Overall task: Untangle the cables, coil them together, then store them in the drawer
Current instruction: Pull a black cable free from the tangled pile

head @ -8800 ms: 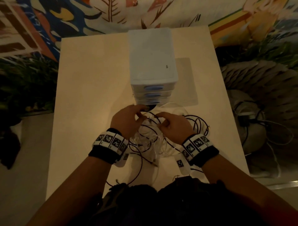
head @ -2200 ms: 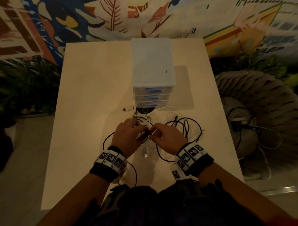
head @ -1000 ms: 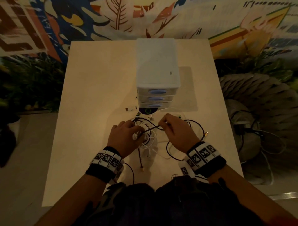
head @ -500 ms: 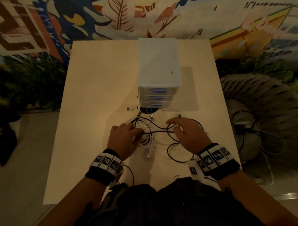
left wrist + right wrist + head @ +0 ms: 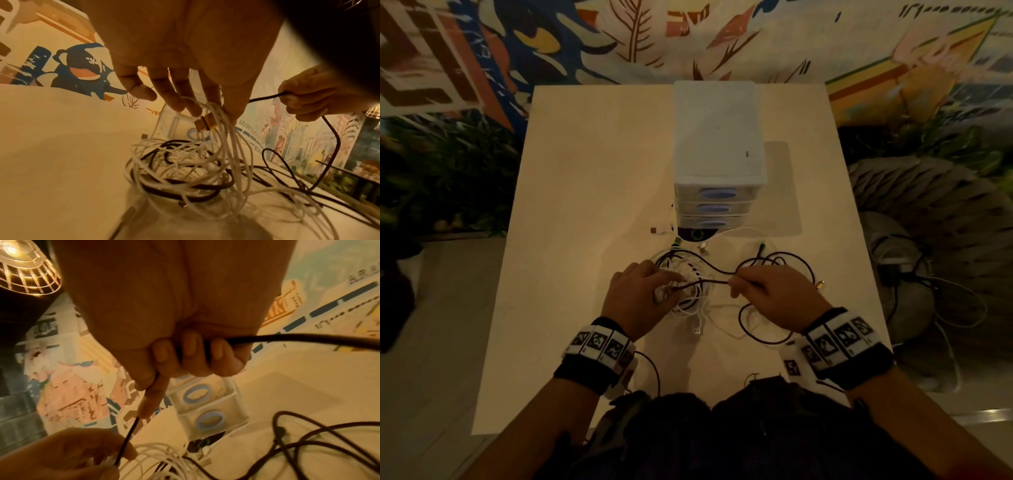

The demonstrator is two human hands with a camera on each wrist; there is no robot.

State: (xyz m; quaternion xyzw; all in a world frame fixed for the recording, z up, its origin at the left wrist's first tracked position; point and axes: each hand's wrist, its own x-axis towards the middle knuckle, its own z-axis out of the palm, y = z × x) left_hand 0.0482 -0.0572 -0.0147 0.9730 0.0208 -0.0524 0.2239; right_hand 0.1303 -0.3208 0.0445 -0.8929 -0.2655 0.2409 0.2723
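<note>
A tangle of white cables [image 5: 690, 301] and a black cable [image 5: 714, 281] lies on the cream table [image 5: 585, 205], just in front of the white three-drawer unit [image 5: 717, 137]. All three drawers look closed. My left hand [image 5: 664, 291] is over the tangle; in the left wrist view its fingertips [image 5: 205, 112] pinch white cable strands [image 5: 226, 146] and a gold plug [image 5: 204, 124]. My right hand [image 5: 736, 284] grips the black cable, its fingers [image 5: 191, 353] curled round the black cable [image 5: 287, 338]. That black cable runs taut to the left hand.
A round black device with a green ring [image 5: 697, 234] sits against the bottom drawer. Loose plugs [image 5: 655, 230] lie near it. More black loops [image 5: 767, 329] trail toward the table's near edge. A woven seat with other wires [image 5: 928, 246] stands to the right.
My right hand slid rightward along the black cable, then closed round it and drew it taut from the tangle. My left hand has stayed on the bundle.
</note>
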